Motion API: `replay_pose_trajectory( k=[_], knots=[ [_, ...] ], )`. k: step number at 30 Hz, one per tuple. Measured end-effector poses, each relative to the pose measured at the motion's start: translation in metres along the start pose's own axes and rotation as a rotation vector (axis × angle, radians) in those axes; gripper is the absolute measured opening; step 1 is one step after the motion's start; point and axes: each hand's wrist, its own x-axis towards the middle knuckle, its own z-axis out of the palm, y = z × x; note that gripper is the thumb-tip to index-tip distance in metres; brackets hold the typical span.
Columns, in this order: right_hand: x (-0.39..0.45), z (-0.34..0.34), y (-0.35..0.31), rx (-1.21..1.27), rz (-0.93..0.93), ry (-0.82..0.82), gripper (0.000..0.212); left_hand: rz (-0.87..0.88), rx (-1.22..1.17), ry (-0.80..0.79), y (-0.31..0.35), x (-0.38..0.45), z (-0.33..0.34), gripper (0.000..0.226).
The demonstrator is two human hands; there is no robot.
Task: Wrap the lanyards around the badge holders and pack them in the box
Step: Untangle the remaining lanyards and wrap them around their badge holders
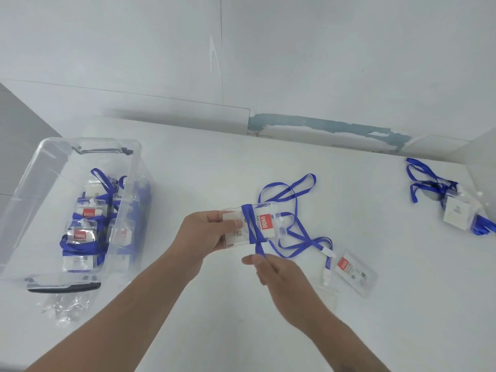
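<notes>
1. Gripping one end of a clear badge holder (243, 226), the left hand (206, 234) keeps it above the white table (188, 178), thumb on top and fingers underneath, clamped on the plastic.
2. Blue lanyard (290, 194) is wound in a few turns around the holder's middle, next to its red label.
3. Right hand (271, 272) sits just below the holder, fingers together, pinching the strap where it comes down off the wraps.
4. Loose strap loops lie on the table behind and to the right of the holder.
5. Second holder (351, 272) lies flat to the right, near the right hand, its strap running into those loops.
6. Third holder (456, 213) with a tangled strap lies at the far right, well apart.
7. Clear box (80, 146) stands at the left; several wrapped holders (80, 234) lie inside it.
</notes>
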Motion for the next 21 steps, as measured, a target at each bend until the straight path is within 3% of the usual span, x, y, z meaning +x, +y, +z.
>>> replay_pose_trajectory(
  k=[4, 8, 12, 14, 18, 21],
  knots=[
    [-0.014, -0.008, -0.017, -0.573, -0.126, 0.028, 0.033, 0.117, 0.301, 0.132, -0.005, 0.004, 0.003, 0.023],
    [-0.008, -0.043, -0.036, -0.699, -0.291, 0.062, 0.026, 0.167, 0.534, 0.074, -0.006, 0.003, -0.003, 0.012],
    [0.004, -0.078, -0.055, -0.355, -0.246, -0.015, 0.003, 0.110, 0.596, -0.178, -0.001, -0.005, -0.008, 0.008],
    [0.012, -0.088, -0.061, -0.194, -0.190, -0.090, 0.004, 0.052, 0.530, -0.329, 0.004, -0.010, -0.009, 0.010],
    [0.026, -0.087, -0.051, 0.173, -0.081, -0.146, 0.010, -0.017, 0.232, -0.511, 0.007, -0.014, -0.015, 0.020],
    [0.027, -0.064, -0.035, 0.598, 0.003, -0.133, 0.005, -0.060, -0.009, -0.511, 0.000, -0.015, -0.014, 0.030]
  ],
)
